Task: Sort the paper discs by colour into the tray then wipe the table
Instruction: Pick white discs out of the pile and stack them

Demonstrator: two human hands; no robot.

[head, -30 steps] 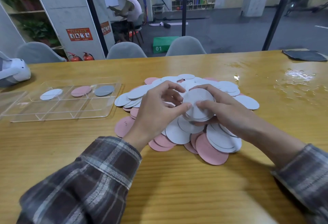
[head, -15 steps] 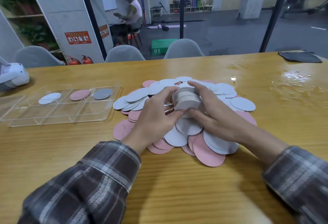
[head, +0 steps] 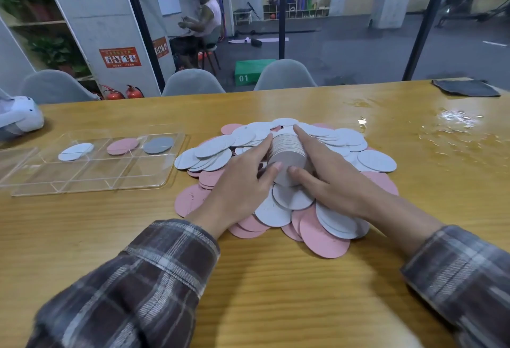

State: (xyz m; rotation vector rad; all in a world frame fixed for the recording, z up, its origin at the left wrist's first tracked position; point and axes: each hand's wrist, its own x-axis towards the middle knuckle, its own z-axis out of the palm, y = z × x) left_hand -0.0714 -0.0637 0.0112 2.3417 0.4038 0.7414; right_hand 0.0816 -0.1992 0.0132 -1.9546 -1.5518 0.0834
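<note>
Pale card edges show along the stack (head: 288,151) I am squeezing between both hands, tipped on its side just above the middle of the pile (head: 376,160). My left hand (head: 242,182) curls round its left edge with the thumb on the near face. My right hand (head: 331,179) pinches from the other side, with the forefinger laid along the top and the thumb on the same face. Neither hand holds anything else.

From here I cannot tell for sure that every disc in the stack is one colour, as the near face sits in shadow. I would square the edges gently and fan them for a check before moving. The grip should stay firm and even, since a loose stack on its side will likely slide apart.

Around it the pile spreads white and pink on the table (head: 248,287). Left of the pile lies the clear tray (head: 171,179), with a white disc (head: 76,151), a pink disc (head: 122,146) and a grey disc (head: 158,144) in its three far compartments. I judge these mark the bins, so sorting has barely begun.

Far right of the pile a wet patch (head: 455,118) shines, and beyond it lies a dark cloth (head: 466,88), which I take to be for the wiping.
</note>
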